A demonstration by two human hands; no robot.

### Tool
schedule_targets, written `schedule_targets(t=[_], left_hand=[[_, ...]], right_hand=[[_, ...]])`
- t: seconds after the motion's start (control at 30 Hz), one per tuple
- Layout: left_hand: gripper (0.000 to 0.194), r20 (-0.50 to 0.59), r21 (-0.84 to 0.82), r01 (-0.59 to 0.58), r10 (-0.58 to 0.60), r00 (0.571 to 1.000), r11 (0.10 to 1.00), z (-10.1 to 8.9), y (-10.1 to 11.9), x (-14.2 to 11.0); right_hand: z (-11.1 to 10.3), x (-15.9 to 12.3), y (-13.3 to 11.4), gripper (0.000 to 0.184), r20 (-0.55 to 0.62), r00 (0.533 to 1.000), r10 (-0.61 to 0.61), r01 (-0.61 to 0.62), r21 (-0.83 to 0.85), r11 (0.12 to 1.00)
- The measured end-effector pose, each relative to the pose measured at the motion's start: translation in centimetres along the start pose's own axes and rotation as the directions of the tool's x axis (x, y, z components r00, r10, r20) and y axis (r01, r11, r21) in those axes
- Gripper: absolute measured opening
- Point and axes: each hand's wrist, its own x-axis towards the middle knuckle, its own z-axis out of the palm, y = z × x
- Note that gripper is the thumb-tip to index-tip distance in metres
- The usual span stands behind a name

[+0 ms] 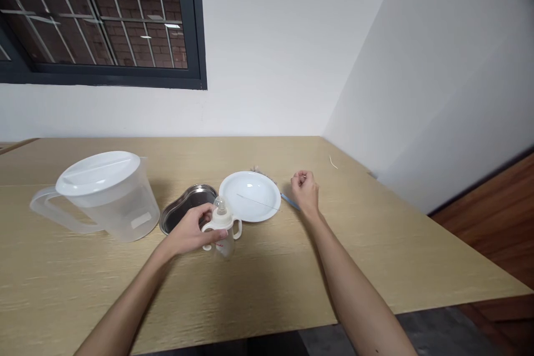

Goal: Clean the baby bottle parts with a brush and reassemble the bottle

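Note:
My left hand is wrapped round a baby bottle with a clear teat and two white side handles, which stands upright at the table's front middle. Beyond it, a white plate has a thin, straight wire-like strip lying across it. To the plate's right, my right hand is closed, its fingers curled together; whether anything is in them is hidden. A slim blue stick or handle lies between that hand and the plate, partly covered by the wrist.
A lidded translucent pitcher stands at the left, beside a kidney-shaped metal tray. Something greyish shows behind the plate. A short pale strip lies far right on the wooden table, near the wall.

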Motion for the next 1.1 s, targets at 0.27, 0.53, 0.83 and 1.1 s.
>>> schedule_targets(t=[0.27,0.53,0.83,1.1], left_hand=[[0.050,0.028,0.044,-0.019,0.018,0.999,0.999,0.11,0.13,0.04],[0.047,0.075,0.028,-0.066,0.063,0.995,0.997,0.49,0.07,0.02],[0.050,0.096,0.024,-0.050,0.047,0.994,0.998,0.58,0.04,0.02],[0.049,0.086,0.020,-0.051,0.049,0.995,0.999,0.51,0.38,-0.09]], right_hand=[[0.33,0.10,0.40,0.023,0.025,0.999,-0.020,0.021,-0.004,1.000],[0.25,0.05,0.11,0.020,0.012,1.000,-0.016,0.016,-0.014,1.000],[0.08,-0.10,-0.01,0.024,0.031,0.999,-0.009,0.010,-0.022,1.000],[-0.03,-0.19,-0.05,0.014,0.028,0.999,-0.022,0.023,-0.039,0.999]])
